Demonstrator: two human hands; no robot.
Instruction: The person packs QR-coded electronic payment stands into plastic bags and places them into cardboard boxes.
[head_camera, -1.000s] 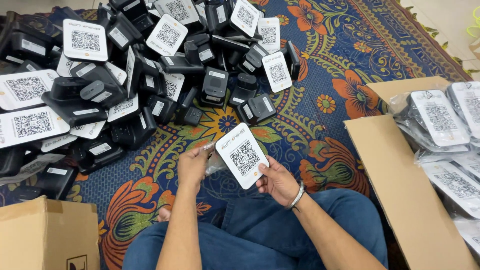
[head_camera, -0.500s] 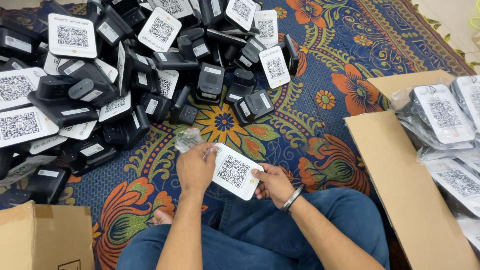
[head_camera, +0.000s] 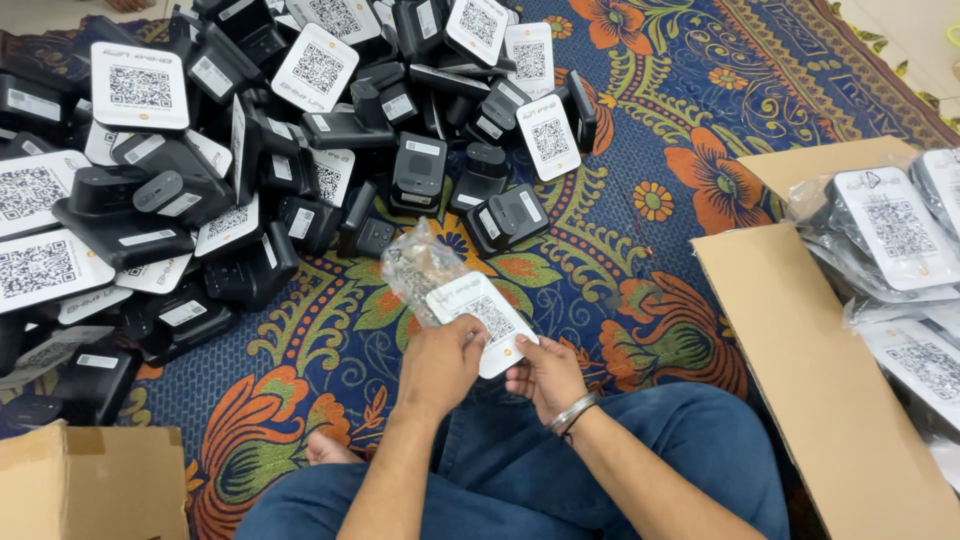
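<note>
Both hands close on one white-faced device (head_camera: 487, 322) above the lap: the left hand (head_camera: 440, 362) grips its near-left edge, the right hand (head_camera: 545, 375) pinches its near-right corner. Its long axis runs from near right to far left, where a crinkled clear plastic bag (head_camera: 418, 268) covers its far end, nearer the left hand. Beyond lie the patterned rug (head_camera: 640, 240), a heap of black devices (head_camera: 230, 180) far left, and an open cardboard box (head_camera: 810, 330) at right.

We look down at what seems a home floor used as a packing spot: a patterned floral carpet (head_camera: 640, 230) covers it, heaped with black code-display devices (head_camera: 200, 190), and open cardboard boxes (head_camera: 800, 330) of bagged units stand around a seated person.
</note>
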